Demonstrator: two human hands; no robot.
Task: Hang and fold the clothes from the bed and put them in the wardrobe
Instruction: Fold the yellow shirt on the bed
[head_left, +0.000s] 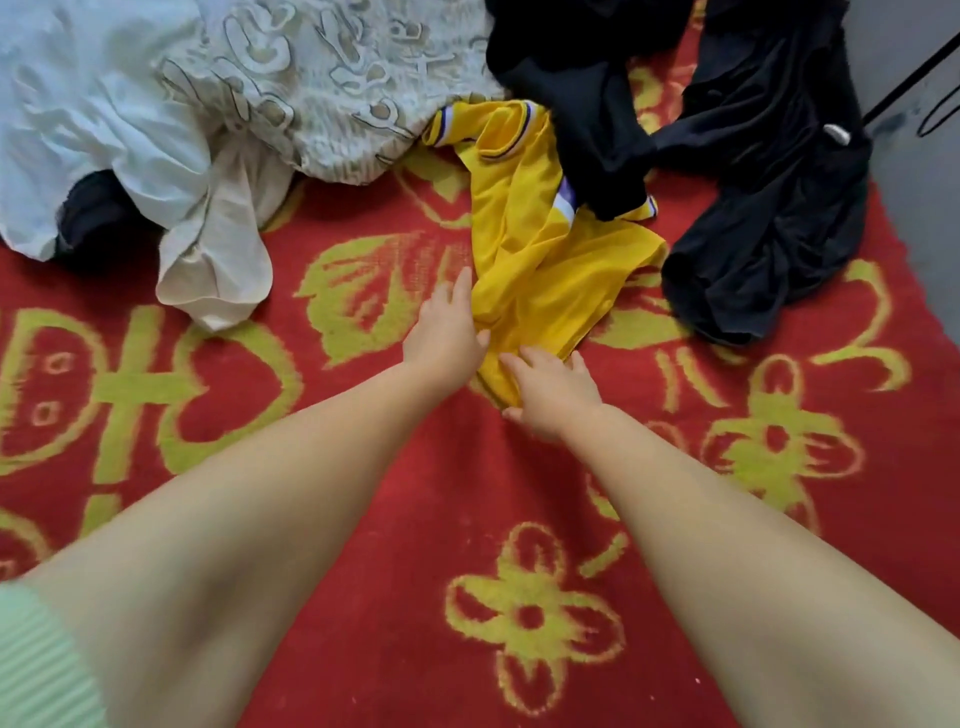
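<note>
A crumpled yellow jersey (540, 260) with purple and white trim lies on the red bedspread (363, 519). Its far end is tucked under a black garment (587, 104). My left hand (447, 332) lies with straight fingers along the jersey's left edge, and its thumb touches the fabric. My right hand (550, 389) is at the near hem, fingers on top and thumb below the edge, pinching the cloth. More black clothing (769, 218) lies to the right.
A white garment (104, 130) and a cream one (218, 270) are heaped at the far left, beside a patterned pale cloth (337, 78). The bed's right edge (914, 270) borders a grey floor. Near me lies bare red bedspread with yellow flowers.
</note>
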